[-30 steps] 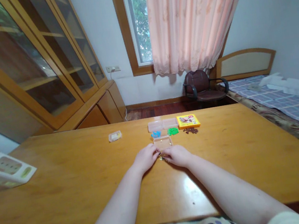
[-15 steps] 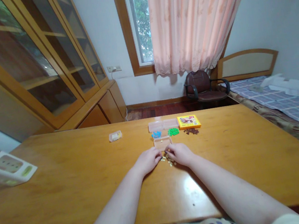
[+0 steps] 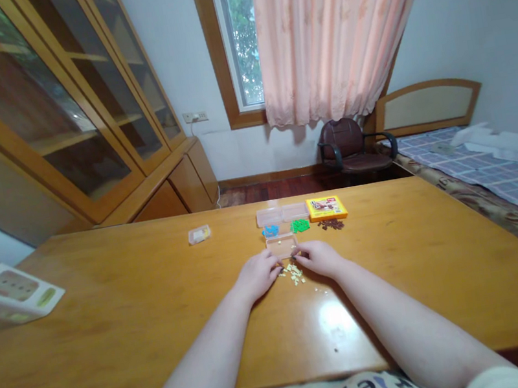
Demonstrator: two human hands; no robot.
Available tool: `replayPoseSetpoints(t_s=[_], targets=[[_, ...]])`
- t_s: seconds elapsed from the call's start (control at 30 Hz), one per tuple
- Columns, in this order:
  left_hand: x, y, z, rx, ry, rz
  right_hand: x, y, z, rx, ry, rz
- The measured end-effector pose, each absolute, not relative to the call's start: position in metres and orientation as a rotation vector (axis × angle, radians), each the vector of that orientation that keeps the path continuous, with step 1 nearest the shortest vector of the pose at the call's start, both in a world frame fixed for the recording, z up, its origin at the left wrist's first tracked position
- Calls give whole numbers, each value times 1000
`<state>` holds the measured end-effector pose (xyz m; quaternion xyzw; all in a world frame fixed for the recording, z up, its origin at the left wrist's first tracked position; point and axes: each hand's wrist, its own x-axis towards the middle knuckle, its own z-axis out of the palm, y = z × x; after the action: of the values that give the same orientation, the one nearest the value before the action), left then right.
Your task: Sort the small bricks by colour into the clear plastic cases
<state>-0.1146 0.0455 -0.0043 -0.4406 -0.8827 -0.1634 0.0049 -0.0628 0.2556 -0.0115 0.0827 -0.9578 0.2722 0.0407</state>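
A small clear plastic box [image 3: 275,250] stands open in front of my hands, with a few pale bits in it. Close to its near side lies a loose pile of small cream-coloured pieces [image 3: 294,273]. My left hand [image 3: 258,275] rests on the table left of the pile, its fingers curled together and fingertips at the pile's edge. At the box's near right corner, my right hand [image 3: 319,256] has its thumb and fingers pinched together. What either hand holds is too small or hidden to make out.
Behind the box lie blue pieces [image 3: 271,231], green pieces [image 3: 300,225] and brown pieces [image 3: 331,225]. Farther back are an open clear case [image 3: 269,216] and a yellow box [image 3: 327,208]. A small clear container [image 3: 199,235] and a white appliance [image 3: 13,288] stand to the left.
My right hand has shifted slightly right, off the pile to the box's near corner, uncovering more cream pieces. My left hand has barely moved.
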Motion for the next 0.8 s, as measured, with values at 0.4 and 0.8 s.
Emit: replayPoseSetpoints(t_s=[0.4,0.8], targets=[[-113,49,-9,-1412,-2753,-358,-64,263,-13,438,-3027,780],[-126,53,-11,-1137,-2669,-503,-61,255,-4,447,-3097,362]])
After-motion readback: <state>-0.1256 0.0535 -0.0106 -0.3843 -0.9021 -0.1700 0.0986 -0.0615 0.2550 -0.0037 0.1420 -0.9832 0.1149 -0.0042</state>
